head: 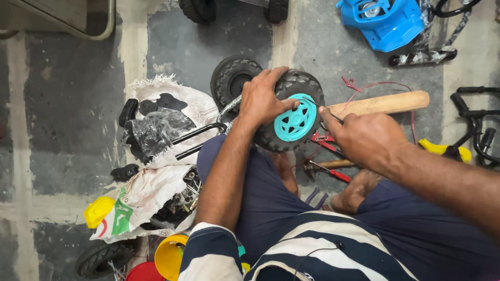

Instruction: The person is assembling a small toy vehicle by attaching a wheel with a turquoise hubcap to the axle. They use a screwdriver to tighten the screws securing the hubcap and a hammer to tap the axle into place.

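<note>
A small black knobbly tyre on a turquoise spoked hub (295, 118) rests upright over my lap. My left hand (264, 97) lies over the top of the tyre and grips it. My right hand (361, 137) is closed on a thin metal tool whose tip (327, 114) touches the hub's right rim. A second black wheel (232, 78) stands just behind, joined by a metal frame bar. A wooden stick (383, 103) lies on the floor behind my right hand.
White sacks (156, 171) with black plastic parts and hardware lie to the left. Red-handled pliers (324, 140) and a hammer (327, 167) sit by my feet. A blue plastic body (385, 22) and black frames (476, 125) lie at the right. Yellow bowls (170, 255) are near the bottom.
</note>
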